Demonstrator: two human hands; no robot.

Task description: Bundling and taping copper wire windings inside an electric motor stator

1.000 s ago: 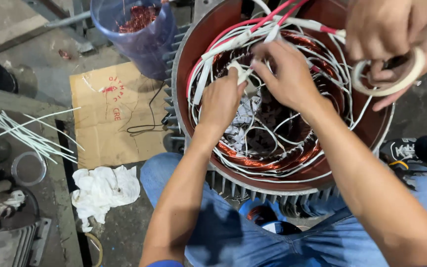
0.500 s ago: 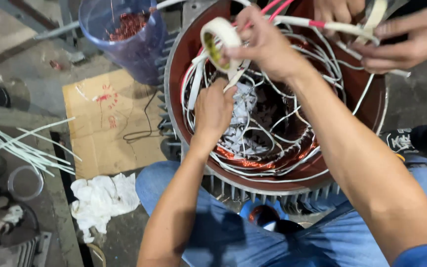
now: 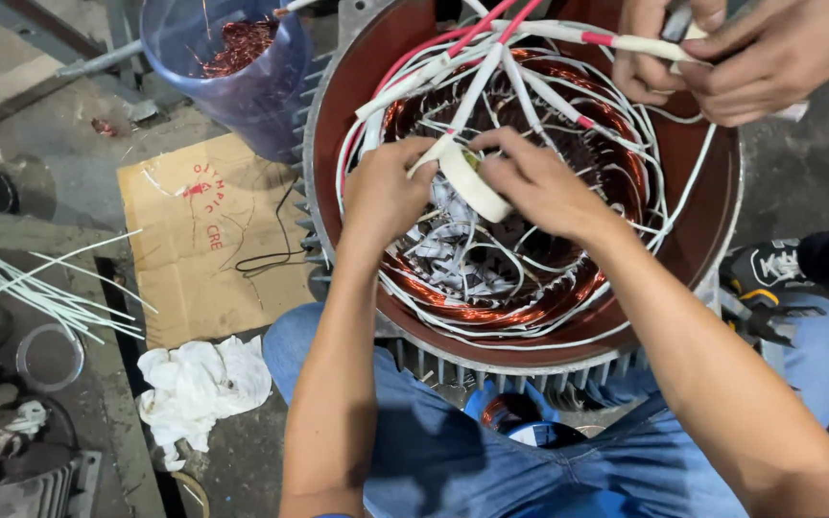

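- Roll of white tape (image 3: 473,179) sits between both hands, over the middle of the open motor stator (image 3: 702,240), just above the white-sleeved winding leads (image 3: 491,91).
- Right hand (image 3: 539,182): fingers curled around the right side of the roll, thumb and fingertips pinching its rim. Closed on it, not spread.
- Left hand (image 3: 386,187): touching the left edge of the roll, fingers narrow, pinching the tape end against a white lead. Can't tell exactly how much of the tape it grips.
- The two hands nearly touch each other, roll wedged between.
- Copper coils (image 3: 491,312) ring the inside of the housing, below the hands, with loose white leads lying over them.
- Another person's hands (image 3: 722,58) at far right hold a bundle of white and red-marked leads over the rim.
- Left of the motor: blue plastic container (image 3: 242,86) with copper wire scrap, far left; cardboard sheet (image 3: 203,240) on the floor; white rag (image 3: 199,384) nearer; white sleeving sticks (image 3: 40,288) at far left edge.
- Wearer's legs in blue jeans (image 3: 453,451) near the bottom, under the housing.
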